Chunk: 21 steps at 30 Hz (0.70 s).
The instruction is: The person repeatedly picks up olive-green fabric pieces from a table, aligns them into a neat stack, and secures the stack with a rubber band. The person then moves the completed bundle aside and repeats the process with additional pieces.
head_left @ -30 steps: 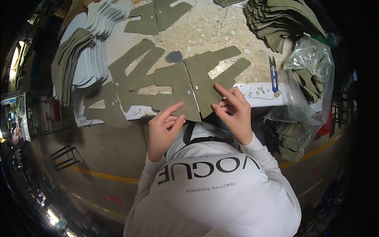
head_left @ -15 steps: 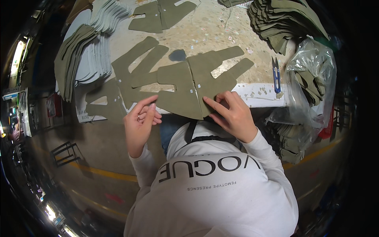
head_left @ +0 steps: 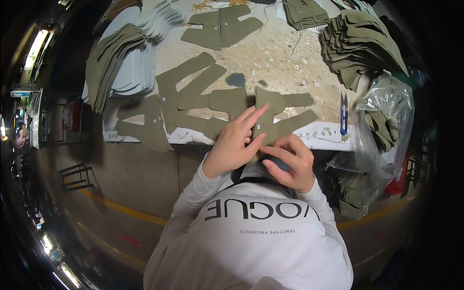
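So we've got an olive fabric piece [head_left: 276, 104] at our edge of the bench [head_left: 321, 141]. Our left grip [head_left: 236, 145] is over its left side, fingers straight, thumb spread; our right grip [head_left: 295, 164] is curled by its lower edge, can't tell if it's pinching. Blue snips [head_left: 344, 117] lie off right.

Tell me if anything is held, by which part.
Left hand rests on the olive cut piece, right hand at its near edge; whether either grips cannot be told.

A dark metal frame [head_left: 76, 169] stands near a yellow floor line [head_left: 126, 211].
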Each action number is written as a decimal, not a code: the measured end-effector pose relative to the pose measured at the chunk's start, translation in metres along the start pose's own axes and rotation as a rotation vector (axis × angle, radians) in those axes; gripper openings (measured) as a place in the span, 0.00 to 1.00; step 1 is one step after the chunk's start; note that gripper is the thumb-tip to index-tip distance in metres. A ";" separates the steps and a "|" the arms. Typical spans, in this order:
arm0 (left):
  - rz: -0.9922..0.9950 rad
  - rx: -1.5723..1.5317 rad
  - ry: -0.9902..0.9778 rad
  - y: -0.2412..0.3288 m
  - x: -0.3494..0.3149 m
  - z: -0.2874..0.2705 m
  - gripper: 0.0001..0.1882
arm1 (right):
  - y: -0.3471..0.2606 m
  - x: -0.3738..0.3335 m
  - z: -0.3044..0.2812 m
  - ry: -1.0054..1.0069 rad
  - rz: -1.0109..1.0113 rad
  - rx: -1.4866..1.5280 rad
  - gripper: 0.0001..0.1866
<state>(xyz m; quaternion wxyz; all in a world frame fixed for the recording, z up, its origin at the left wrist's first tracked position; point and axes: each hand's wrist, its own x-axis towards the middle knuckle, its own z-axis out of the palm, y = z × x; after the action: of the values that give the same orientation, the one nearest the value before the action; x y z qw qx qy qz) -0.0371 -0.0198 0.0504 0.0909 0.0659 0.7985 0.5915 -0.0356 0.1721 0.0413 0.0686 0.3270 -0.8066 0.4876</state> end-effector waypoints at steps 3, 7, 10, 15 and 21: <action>0.079 0.147 0.037 0.010 -0.008 -0.014 0.34 | 0.003 0.001 0.001 0.054 0.052 0.074 0.16; -0.018 0.220 0.078 0.014 -0.043 -0.074 0.34 | 0.006 0.007 0.006 0.090 0.160 0.100 0.13; -0.089 0.143 0.190 -0.005 -0.060 -0.112 0.33 | 0.011 0.013 0.018 0.142 0.270 0.164 0.11; -0.184 0.037 0.310 -0.047 -0.077 -0.117 0.31 | 0.022 0.025 0.037 0.099 0.386 0.573 0.32; -0.139 -0.094 0.372 -0.061 -0.083 -0.108 0.29 | 0.019 0.034 0.046 0.008 0.511 0.689 0.37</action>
<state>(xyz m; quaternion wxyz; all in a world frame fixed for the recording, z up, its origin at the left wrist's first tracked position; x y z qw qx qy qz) 0.0195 -0.1560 0.0281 -0.0143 -0.1042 0.7755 0.6225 -0.0639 0.1238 0.0178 -0.1642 0.1187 -0.6514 0.7312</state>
